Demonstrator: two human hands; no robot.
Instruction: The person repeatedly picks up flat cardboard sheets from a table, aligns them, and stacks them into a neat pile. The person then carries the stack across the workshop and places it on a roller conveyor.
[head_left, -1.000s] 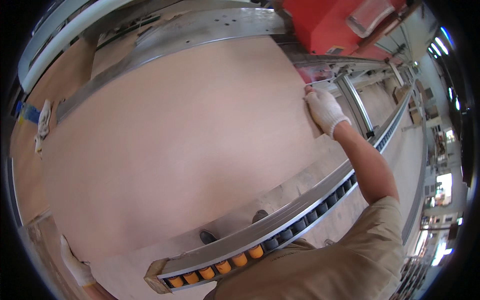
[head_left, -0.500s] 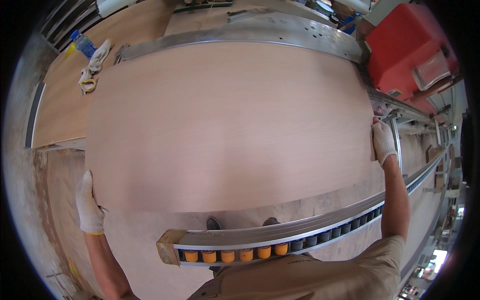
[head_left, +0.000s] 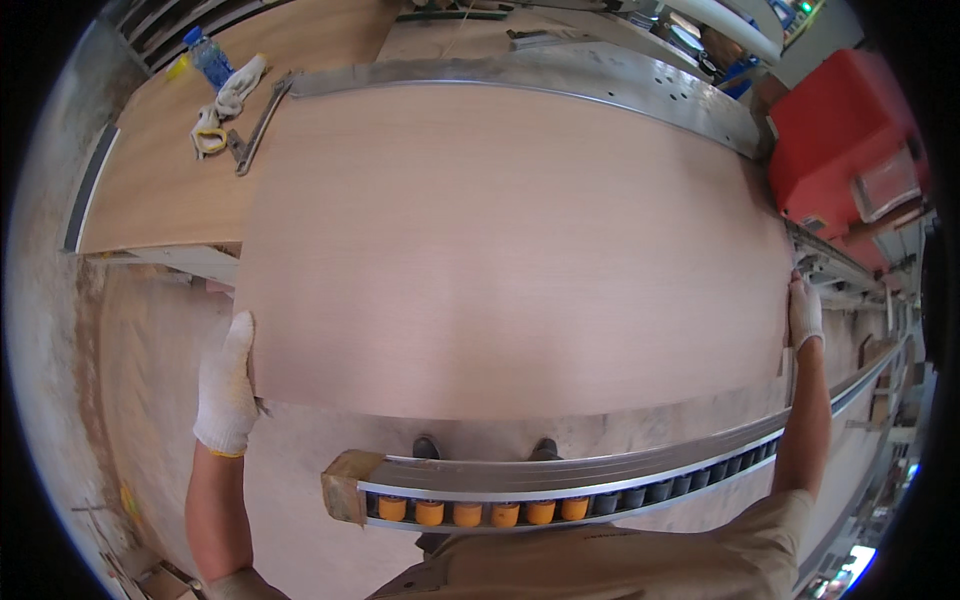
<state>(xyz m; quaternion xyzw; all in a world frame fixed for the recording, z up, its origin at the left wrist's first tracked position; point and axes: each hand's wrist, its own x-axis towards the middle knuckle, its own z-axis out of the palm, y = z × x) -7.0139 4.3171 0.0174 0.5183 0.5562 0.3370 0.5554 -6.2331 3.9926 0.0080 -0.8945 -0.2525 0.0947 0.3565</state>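
A large, thin sheet of wood board (head_left: 510, 260) spans the middle of the view between my two hands. My left hand (head_left: 226, 385), in a white knit glove, grips its near left corner with the thumb along the edge and the fingers hidden beneath. On the opposite short edge, my gloved right hand (head_left: 805, 312) holds the board, its fingers partly concealed by it. The board's far edge lies along a grey metal plate (head_left: 540, 75) with several holes.
A red machine housing (head_left: 840, 140) stands at the far right. Nearer me runs a rail (head_left: 560, 470) with orange and black rollers. On the wooden table (head_left: 160, 170) at left are a blue-capped bottle (head_left: 210, 62), white gloves (head_left: 238, 88) and a hinged metal piece (head_left: 262, 125).
The board has shifted right along the metal plate, with both hands still holding it, uncovering the hinged metal piece at its left. The whole view has also shifted a little.
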